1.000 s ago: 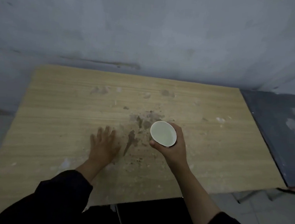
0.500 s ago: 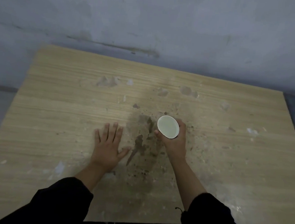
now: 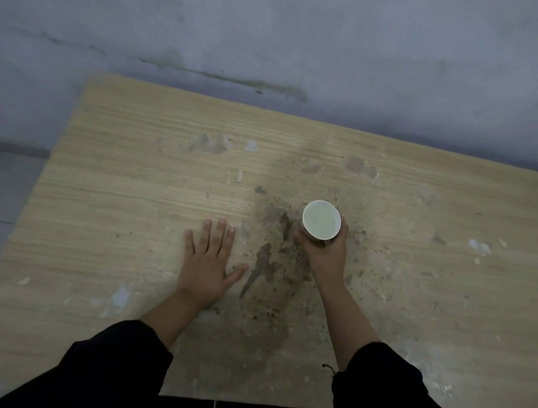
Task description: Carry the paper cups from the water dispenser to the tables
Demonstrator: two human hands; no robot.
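Right hand wrapped around the paper cup, thumb on the cup's left side, other fingers round the right and far side; grip closed on the cup wall. Left hand holds nothing; palm down, fingers spread, flat on the table.

Cup upright, long axis vertical, mouth facing up toward the head camera; white rim and pale interior visible. Cup sits over the middle of the wooden tabletop, just right of a dark stain patch; whether its base touches the surface cannot be told, since the hand and the cup's own mouth cover it.

Outer wall of cup mostly hidden by the fingers; only a sliver shows below the rim; no print or lettering legible there. Contents not discernible in the dim light.

Both black sleeves cut off at the bottom edge. Table's right corner runs out of view; grey scuffed wall behind the far edge.
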